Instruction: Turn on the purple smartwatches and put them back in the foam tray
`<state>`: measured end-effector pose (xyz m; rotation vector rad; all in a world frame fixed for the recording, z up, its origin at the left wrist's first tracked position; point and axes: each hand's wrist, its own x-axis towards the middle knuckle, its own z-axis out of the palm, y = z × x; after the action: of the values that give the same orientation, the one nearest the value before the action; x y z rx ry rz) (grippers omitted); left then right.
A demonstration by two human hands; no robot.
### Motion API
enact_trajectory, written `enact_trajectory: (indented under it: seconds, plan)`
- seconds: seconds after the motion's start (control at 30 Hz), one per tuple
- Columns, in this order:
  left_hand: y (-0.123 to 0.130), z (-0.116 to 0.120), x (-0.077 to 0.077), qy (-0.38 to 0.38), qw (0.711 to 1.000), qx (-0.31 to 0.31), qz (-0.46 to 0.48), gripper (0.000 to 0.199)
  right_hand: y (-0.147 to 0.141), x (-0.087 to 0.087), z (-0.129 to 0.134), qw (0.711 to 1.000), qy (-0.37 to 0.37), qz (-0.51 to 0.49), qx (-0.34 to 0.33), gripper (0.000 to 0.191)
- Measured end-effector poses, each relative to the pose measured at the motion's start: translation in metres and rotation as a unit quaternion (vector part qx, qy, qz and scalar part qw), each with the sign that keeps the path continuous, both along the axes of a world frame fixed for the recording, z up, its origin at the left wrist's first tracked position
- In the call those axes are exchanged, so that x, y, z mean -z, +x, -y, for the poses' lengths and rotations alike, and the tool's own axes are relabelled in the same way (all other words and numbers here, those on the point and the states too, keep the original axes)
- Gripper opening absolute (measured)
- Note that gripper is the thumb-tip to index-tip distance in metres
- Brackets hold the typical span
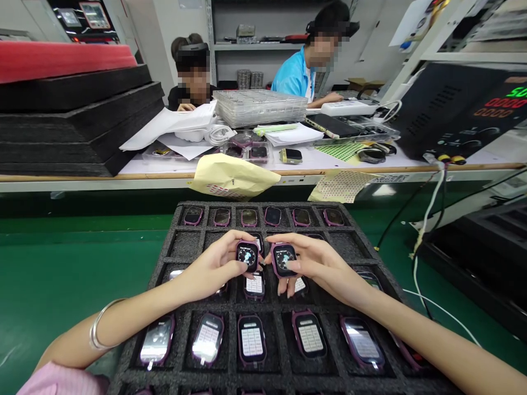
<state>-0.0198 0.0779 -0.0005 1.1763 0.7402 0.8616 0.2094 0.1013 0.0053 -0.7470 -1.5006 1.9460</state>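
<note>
Here, 2 purple-framed watches (284,260) show lit dials.

Piled at the left of the surface (411,167): black foam slabs (69,120) under a red one (61,57). Spread farther along: stacked clear plastic trays (261,107), a coiled white cable (220,134) and a white power strip (349,108). Hanging over the front edge: yellow paper (233,173). Standing at the right: a power supply with lit digits (457,109). Seen beyond: a person in black (179,97) and another in blue (290,71).
</note>
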Motion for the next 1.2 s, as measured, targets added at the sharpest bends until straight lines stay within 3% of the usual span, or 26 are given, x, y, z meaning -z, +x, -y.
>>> enact_trajectory:
  seconds: [0.77, 1.0, 1.2]
  plan:
    - [-0.0007, 0.0005, 0.0004, 0.013, 1.0, -0.014, -0.025, 0.025, -0.001, -0.0058, 0.0057, 0.997, 0.048, 0.041, 0.049, 0.037]
    - [0.0016, 0.002, -0.0032, -0.004, 0.999, -0.032, -0.019, 0.026, 0.0026, -0.0012, 0.002, 0.998, 0.044, -0.023, 0.032, 0.036]
    - [0.0012, 0.0009, -0.0028, 0.0, 0.999, -0.039, -0.013, 0.027, 0.0048, -0.0007, 0.0001, 0.998, 0.05, -0.008, 0.027, 0.036]
